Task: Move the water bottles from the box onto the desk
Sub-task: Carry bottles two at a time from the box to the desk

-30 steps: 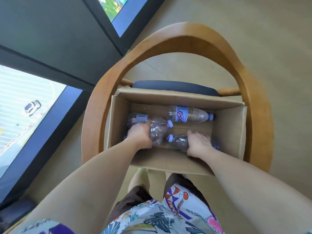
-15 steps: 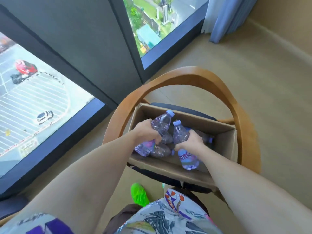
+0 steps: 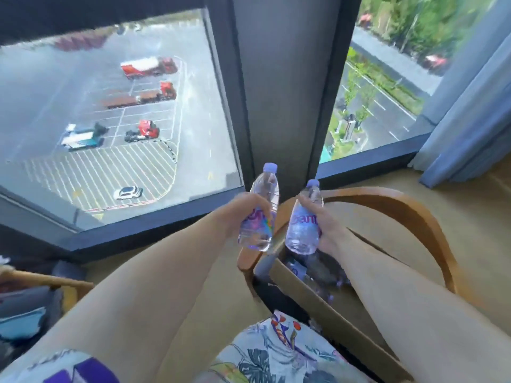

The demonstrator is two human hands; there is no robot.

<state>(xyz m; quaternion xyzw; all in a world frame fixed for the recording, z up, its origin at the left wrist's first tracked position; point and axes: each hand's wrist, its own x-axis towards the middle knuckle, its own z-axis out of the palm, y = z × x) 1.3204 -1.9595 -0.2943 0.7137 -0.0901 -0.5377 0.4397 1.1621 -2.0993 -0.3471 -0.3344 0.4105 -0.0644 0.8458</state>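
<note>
My left hand (image 3: 243, 214) grips a clear water bottle (image 3: 261, 208) with a purple cap, held upright in the air. My right hand (image 3: 327, 228) grips a second water bottle (image 3: 304, 222) of the same kind, also upright. Both bottles hang above the left end of the cardboard box (image 3: 318, 305), which sits on a wooden chair (image 3: 414, 214). Some other bottles (image 3: 320, 269) lie inside the box, partly hidden by my right forearm. The desk is not in view.
Large floor-level windows (image 3: 119, 128) with a dark pillar (image 3: 279, 92) between them stand straight ahead. A blue curtain (image 3: 470, 120) hangs at the right. Another cardboard box with dark contents (image 3: 33, 305) sits at the lower left on the tan floor.
Both hands have lifted a bottle each up out of the box and swung them left. The view has turned up and left, so the box now sits at the lower right.
</note>
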